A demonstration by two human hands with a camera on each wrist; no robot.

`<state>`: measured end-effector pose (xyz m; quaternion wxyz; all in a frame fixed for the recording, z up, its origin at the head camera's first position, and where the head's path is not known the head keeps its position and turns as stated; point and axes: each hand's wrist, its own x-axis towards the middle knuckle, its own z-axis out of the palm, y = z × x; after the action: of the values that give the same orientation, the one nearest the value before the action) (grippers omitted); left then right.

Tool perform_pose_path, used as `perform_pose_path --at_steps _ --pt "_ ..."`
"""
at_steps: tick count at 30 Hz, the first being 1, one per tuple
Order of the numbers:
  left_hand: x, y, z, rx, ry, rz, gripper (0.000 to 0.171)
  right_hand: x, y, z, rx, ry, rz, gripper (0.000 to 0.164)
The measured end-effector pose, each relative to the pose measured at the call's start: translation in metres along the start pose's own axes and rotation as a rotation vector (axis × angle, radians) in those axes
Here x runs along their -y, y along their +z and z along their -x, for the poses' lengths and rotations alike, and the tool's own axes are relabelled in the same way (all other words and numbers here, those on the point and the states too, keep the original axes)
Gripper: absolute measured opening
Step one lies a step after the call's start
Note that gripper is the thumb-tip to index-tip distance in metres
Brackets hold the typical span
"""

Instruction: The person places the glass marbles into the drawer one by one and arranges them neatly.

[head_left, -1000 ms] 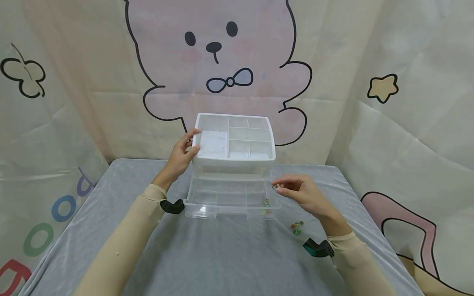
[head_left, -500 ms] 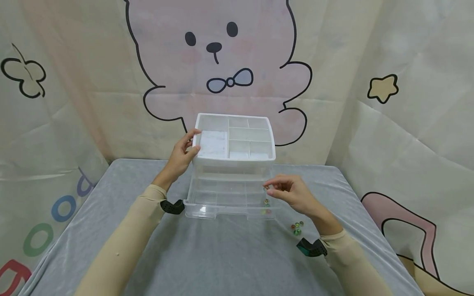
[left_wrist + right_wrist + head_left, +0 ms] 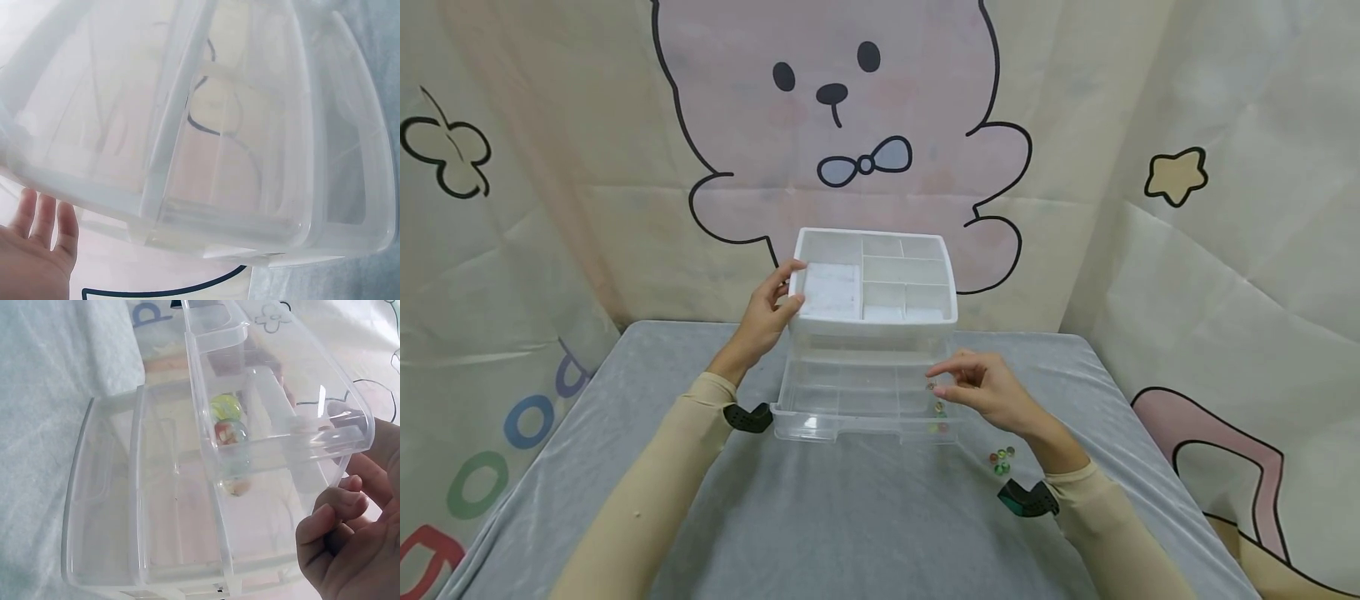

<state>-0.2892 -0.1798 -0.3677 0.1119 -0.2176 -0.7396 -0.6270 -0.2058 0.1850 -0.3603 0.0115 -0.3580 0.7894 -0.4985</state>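
A clear plastic drawer unit (image 3: 244, 156) with a white divided tray (image 3: 907, 271) on top stands mid-table, a clear drawer (image 3: 838, 429) pulled out toward me. My left hand (image 3: 763, 315) grips the left side of the tray, thumb on the near side and fingers around the edge. Over the drawer's right compartment is my right hand (image 3: 992, 390), thumb and index finger apart, with a small marble (image 3: 931, 386) right at the fingertips. In the right wrist view, a yellow marble (image 3: 225, 407) and a red-and-white marble (image 3: 231, 433) lie in the drawer, seen through its wall.
Several loose marbles (image 3: 1002, 461) in green and orange lie on the grey cloth-covered table (image 3: 865, 525), right of the drawer and near my right wrist. A cartoon bear curtain (image 3: 880, 100) hangs behind the table, with more printed curtains at both sides.
My right hand has moved left with a marble from beside the drawer's right edge to over its right compartment; the marble now sits slightly lower at the fingertips. My left hand stays in place.
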Motion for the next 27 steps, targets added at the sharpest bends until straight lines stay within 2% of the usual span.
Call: perform_pose_path --at_steps 7,13,27 --pt "0.000 0.000 0.000 0.005 -0.010 0.007 0.050 -0.003 -0.004 0.003 0.020 -0.027 -0.069 0.021" --pt "0.000 0.000 0.000 0.002 -0.013 0.013 0.049 -0.003 -0.009 0.008 -0.006 -0.017 -0.091 0.020" --pt "0.000 0.001 0.001 0.004 -0.010 0.002 0.050 -0.010 -0.017 0.015 -0.032 -0.008 -0.072 0.020"
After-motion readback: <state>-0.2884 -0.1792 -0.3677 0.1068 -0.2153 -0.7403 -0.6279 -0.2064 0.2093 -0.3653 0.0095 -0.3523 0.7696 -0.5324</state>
